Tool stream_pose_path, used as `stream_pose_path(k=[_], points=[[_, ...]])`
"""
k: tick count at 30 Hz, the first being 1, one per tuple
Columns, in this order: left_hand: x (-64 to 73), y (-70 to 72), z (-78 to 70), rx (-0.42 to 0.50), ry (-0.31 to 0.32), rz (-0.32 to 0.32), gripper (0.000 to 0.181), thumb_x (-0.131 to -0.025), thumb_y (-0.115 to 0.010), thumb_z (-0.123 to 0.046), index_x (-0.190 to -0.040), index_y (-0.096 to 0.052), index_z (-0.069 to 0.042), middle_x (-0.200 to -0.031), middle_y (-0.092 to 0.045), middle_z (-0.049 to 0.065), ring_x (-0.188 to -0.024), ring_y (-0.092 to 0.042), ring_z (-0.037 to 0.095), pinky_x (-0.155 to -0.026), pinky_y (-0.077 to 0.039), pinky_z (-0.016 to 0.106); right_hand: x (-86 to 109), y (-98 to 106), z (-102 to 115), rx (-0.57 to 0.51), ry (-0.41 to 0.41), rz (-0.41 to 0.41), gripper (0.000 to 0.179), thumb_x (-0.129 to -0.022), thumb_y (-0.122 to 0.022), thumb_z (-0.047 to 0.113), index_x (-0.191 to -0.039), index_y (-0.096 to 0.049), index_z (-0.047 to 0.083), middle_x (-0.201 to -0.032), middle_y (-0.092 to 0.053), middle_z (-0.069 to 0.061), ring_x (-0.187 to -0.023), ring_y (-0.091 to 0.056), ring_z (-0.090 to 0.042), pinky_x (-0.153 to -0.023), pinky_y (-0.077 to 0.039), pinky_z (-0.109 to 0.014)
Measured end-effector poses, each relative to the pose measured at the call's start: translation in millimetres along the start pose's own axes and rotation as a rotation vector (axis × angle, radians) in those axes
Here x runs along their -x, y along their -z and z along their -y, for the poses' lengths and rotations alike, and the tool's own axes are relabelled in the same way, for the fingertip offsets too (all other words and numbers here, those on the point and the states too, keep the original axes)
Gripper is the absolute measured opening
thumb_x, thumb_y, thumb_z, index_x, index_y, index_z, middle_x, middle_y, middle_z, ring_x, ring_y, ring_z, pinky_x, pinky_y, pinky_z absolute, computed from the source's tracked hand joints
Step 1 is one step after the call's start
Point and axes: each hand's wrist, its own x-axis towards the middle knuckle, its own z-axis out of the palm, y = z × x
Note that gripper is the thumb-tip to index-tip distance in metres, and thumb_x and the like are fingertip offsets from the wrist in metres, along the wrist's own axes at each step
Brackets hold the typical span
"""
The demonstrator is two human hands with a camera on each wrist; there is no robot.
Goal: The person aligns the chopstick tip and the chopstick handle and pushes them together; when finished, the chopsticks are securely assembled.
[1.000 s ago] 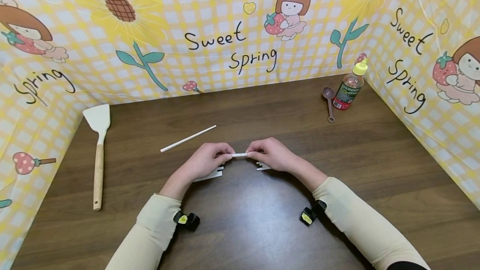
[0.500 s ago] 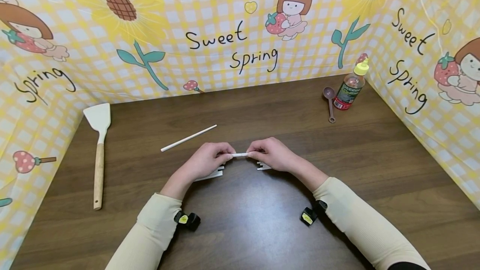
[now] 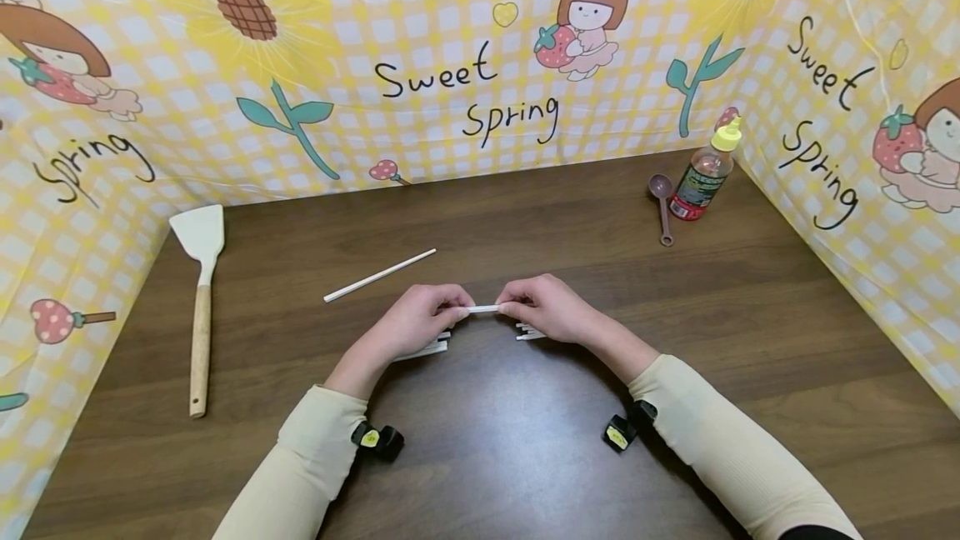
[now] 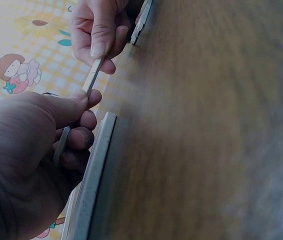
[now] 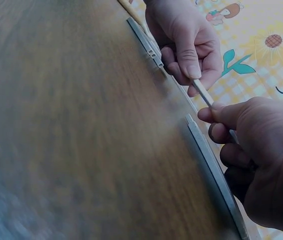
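A thin white stick (image 3: 483,308) is stretched between both hands over the middle of the table. My left hand (image 3: 420,319) pinches its left part between thumb and fingertips. At the other side, my right hand (image 3: 551,307) pinches the right part the same way. Only a short length shows between the fingertips; a faint cross line marks it in the left wrist view. Under the left hand lie several white sticks (image 4: 94,180), partly hidden by it. Another small group of sticks (image 5: 209,162) lies under the right hand.
One loose white stick (image 3: 379,275) lies behind the left hand. A white spatula (image 3: 200,307) with a wooden handle is at the left. Back right stand a yellow-capped bottle (image 3: 701,182) and a brown measuring spoon (image 3: 662,207). Printed cloth (image 3: 450,148) borders the table's back and sides.
Both hands keep their pinch in nearly the same place; the whole view shifts slightly. The cross line on the held stick shows less in the head view now.
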Motion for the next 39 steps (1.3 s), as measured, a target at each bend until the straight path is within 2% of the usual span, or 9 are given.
stream_pose_path(k=[15,25,31,39], points=[[0.1,-2.0,-1.6,0.000,0.007,-0.007,0.004,-0.096,-0.070,-0.010,-0.095,-0.073,-0.012,-0.078,-0.065,-0.005,-0.070,-0.055,0.010,-0.068,-0.045,0.031,0.3,0.9,-0.4,-0.017,0.007,0.006,0.009,-0.099,-0.067,0.019,-0.094,-0.074,0.016,-0.079,-0.065,0.010,-0.071,-0.054,-0.007,-0.071,-0.045,-0.029],[-0.5,-3.4,-1.5,0.009,0.041,0.017,0.004,-0.097,-0.068,-0.011,-0.097,-0.071,-0.012,-0.075,-0.060,-0.008,-0.070,-0.054,0.011,-0.069,-0.045,0.031,1.0,1.6,0.7,-0.045,-0.051,0.018,0.008,-0.099,-0.068,0.018,-0.097,-0.075,0.015,-0.081,-0.066,0.009,-0.072,-0.055,-0.008,-0.072,-0.046,-0.029],[0.6,0.5,-2.3,0.036,0.063,0.033,0.004,-0.098,-0.068,-0.012,-0.100,-0.071,-0.013,-0.077,-0.062,-0.007,-0.072,-0.056,0.011,-0.071,-0.046,0.033,0.2,1.6,1.2,-0.045,-0.068,0.021,0.009,-0.098,-0.068,0.019,-0.097,-0.076,0.015,-0.081,-0.067,0.008,-0.072,-0.056,-0.008,-0.072,-0.047,-0.028],[0.2,5.4,-2.6,0.027,0.054,-0.012,0.004,-0.095,-0.069,-0.009,-0.098,-0.070,-0.012,-0.079,-0.064,-0.007,-0.072,-0.058,0.011,-0.073,-0.047,0.033,-0.8,1.5,-0.5,-0.074,-0.033,0.003,0.009,-0.098,-0.069,0.017,-0.095,-0.076,0.013,-0.082,-0.068,0.007,-0.074,-0.058,-0.009,-0.072,-0.048,-0.029]])
